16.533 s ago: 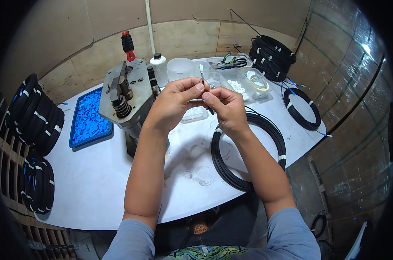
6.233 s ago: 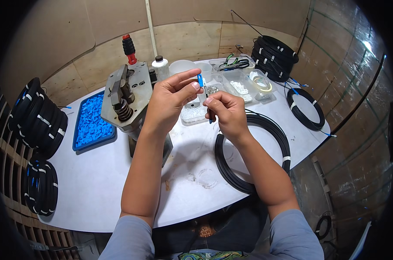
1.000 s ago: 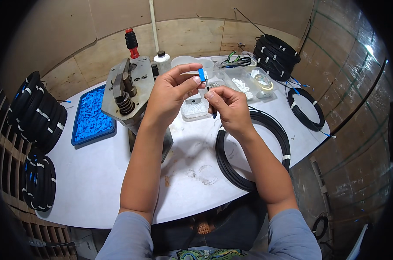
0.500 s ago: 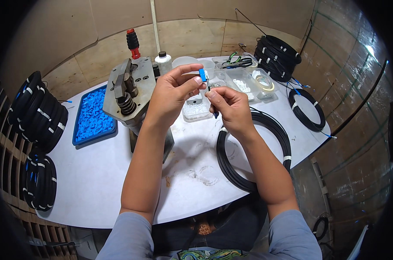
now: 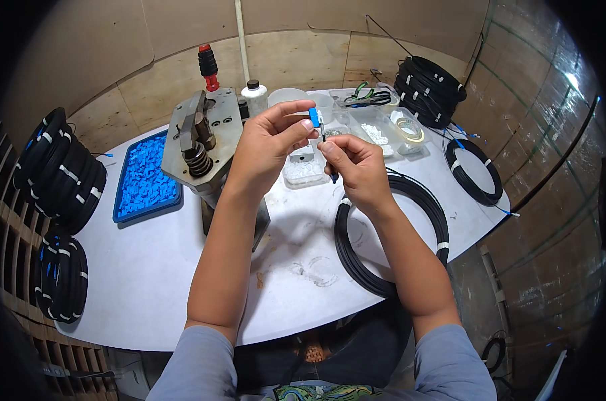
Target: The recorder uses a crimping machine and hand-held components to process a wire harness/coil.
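My left hand (image 5: 273, 142) is raised over the table, its thumb and fingertips pinching a small blue plastic connector piece (image 5: 314, 117). A small white part (image 5: 320, 116) sits against the right side of that piece. Just right of it, my right hand (image 5: 356, 164) is closed on a thin black cable (image 5: 324, 134), whose upper end meets the white part. A short dark length (image 5: 334, 177) shows below the right fingers. Whether the cable enters the connector is too small to tell. A large black cable coil (image 5: 343, 247) lies on the table beneath my right forearm.
A metal press (image 5: 182, 147) stands left of my hands, beside a blue tray (image 5: 120, 212) of blue pieces. Clear plastic boxes (image 5: 304, 177) holding white parts stand behind my hands. Black cable coils (image 5: 62, 174) are stacked at left, with another stack (image 5: 427, 93) at back right.
Both hands keep nearly the same pose and the same hold. The whole view has shifted only slightly.
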The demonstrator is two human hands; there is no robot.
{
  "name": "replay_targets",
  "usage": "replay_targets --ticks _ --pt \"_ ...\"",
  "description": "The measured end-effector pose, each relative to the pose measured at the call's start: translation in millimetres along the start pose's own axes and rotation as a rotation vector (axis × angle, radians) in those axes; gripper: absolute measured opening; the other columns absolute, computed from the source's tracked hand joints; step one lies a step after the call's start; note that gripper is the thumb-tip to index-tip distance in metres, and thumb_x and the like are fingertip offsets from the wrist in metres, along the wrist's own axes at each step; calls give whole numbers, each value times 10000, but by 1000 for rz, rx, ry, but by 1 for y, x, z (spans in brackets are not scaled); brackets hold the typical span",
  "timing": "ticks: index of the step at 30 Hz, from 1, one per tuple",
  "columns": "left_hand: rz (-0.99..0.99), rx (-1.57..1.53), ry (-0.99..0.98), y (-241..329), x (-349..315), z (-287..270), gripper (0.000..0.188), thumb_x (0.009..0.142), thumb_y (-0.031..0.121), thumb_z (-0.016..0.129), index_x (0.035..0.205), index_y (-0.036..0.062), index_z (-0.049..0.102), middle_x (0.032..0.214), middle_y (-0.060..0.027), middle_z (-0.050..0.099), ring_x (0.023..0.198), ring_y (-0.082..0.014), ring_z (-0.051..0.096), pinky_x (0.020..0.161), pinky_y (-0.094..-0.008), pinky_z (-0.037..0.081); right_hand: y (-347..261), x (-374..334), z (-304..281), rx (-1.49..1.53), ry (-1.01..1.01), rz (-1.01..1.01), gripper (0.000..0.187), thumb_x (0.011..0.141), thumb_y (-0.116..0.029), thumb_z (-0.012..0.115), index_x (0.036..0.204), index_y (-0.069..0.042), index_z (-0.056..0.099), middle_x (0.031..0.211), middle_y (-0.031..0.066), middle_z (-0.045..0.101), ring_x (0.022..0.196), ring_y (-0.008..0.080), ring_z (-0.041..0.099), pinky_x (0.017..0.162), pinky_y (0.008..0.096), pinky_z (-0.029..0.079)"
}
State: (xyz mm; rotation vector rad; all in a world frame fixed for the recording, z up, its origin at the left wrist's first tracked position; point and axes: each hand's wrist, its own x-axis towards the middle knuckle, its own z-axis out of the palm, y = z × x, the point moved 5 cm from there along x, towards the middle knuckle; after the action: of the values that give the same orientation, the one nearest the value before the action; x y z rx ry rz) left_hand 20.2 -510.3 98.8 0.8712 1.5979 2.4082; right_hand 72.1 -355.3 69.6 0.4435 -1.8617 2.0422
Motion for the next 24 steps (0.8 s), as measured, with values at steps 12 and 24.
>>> replay_targets --ticks 12,24 --pt "-27 -3 7 -1 0 0 334 954 95 720 1275 18 671 1059 -67 724 945 -141 665 838 -270 529 3 1 0 17 -3 -16 204 1003 -203 709 1013 1 716 767 -16 659 693 44 580 632 208 468" --pt "-14 -34 30 2 -2 3 357 940 106 747 1277 19 666 1079 -74 713 967 -142 668 881 -287 541 3 1 1 26 -13 -46 187 1009 -194 697 1005 -8 700 776 -15 655 701 46 582 638 210 469"
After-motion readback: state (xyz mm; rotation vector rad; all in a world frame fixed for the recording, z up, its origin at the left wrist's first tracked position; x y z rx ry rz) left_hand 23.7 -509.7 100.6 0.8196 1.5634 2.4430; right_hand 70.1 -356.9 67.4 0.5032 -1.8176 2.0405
